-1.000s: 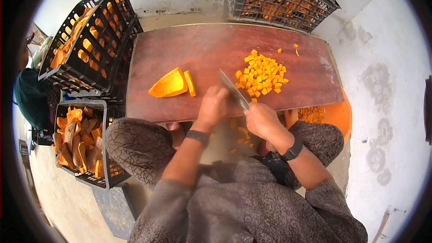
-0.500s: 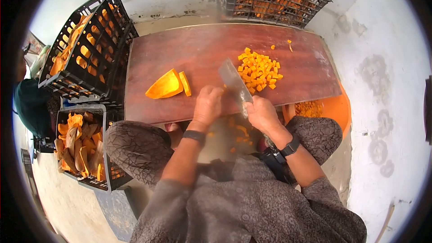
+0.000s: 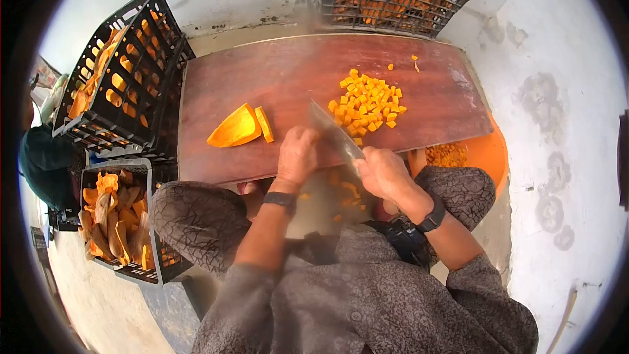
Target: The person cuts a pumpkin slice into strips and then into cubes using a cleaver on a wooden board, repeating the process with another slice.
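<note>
A cleaver (image 3: 333, 130) is in my right hand (image 3: 385, 172), whose fingers wrap round its handle. The blade slants up and left over the near edge of the reddish wooden board (image 3: 275, 69). Close to the blade's left side, my left hand (image 3: 298, 157) is closed with curled fingers; whatever they grip is hidden. Diced orange pumpkin (image 3: 370, 101) lies in a heap just beyond the blade, right of its tip. Left of my left hand rest a large pumpkin wedge (image 3: 234, 128) and a thin pumpkin slice (image 3: 264, 124), side by side.
Black crates of pumpkin pieces stand stacked at left (image 3: 124, 88) and behind the board (image 3: 393, 0). A lower crate (image 3: 152, 223) holds peel-like pieces. An orange basin (image 3: 499, 157) with diced pumpkin sits under the board's right end. Another person (image 3: 47, 164) is at far left.
The cleaver's blade has tipped further left, its tip now nearer my left hand. Some cubes at the heap's left edge sit differently. The whole view has shifted slightly.
</note>
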The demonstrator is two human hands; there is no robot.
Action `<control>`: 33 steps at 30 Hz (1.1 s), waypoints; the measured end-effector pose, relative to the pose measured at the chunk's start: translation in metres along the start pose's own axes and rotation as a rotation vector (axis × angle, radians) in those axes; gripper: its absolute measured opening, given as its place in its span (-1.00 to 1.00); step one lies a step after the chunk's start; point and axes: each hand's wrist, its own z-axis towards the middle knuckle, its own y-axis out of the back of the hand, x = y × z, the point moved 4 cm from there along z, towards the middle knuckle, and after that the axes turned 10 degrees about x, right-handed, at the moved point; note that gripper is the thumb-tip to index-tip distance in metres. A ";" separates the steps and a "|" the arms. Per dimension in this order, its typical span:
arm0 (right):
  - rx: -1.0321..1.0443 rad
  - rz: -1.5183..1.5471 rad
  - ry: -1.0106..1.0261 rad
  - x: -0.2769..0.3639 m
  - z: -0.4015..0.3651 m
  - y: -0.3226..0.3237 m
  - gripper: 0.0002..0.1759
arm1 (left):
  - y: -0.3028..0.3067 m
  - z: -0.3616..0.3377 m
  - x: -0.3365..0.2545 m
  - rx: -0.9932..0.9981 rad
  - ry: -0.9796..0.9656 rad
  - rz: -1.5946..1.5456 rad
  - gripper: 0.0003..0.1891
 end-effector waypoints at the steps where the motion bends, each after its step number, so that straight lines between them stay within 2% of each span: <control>1: 0.023 -0.002 0.001 0.001 0.000 0.001 -0.68 | -0.001 0.000 0.002 -0.018 0.002 -0.002 -0.82; 9: 0.089 0.040 0.018 -0.001 0.005 -0.005 -0.74 | -0.002 0.001 0.002 0.007 0.042 0.001 -0.86; 11: 0.088 -0.034 0.045 0.002 0.008 -0.009 -0.81 | -0.005 0.001 0.005 -0.011 0.044 0.006 -0.86; 18: 0.165 -0.111 0.015 0.008 0.022 -0.023 -0.84 | -0.001 0.002 -0.002 0.006 0.019 0.041 -0.84; 24: 0.085 -0.064 0.023 0.004 0.033 -0.032 -0.82 | -0.002 0.002 -0.001 0.002 0.004 0.058 -0.84; 27: 0.035 0.014 -0.038 -0.006 0.042 -0.033 -0.79 | -0.006 0.000 0.004 0.030 0.022 0.046 -0.85; 29: -0.035 0.080 -0.037 -0.013 0.044 -0.027 -0.78 | -0.009 -0.001 0.007 0.053 -0.002 -0.033 -0.80; 32: -0.124 0.114 -0.028 -0.024 0.045 -0.017 -0.78 | -0.003 0.001 -0.004 0.015 0.007 0.014 -0.74; 33: -0.095 0.181 -0.029 -0.021 0.037 -0.003 -0.76 | 0.001 0.002 -0.004 0.013 0.011 0.019 -0.74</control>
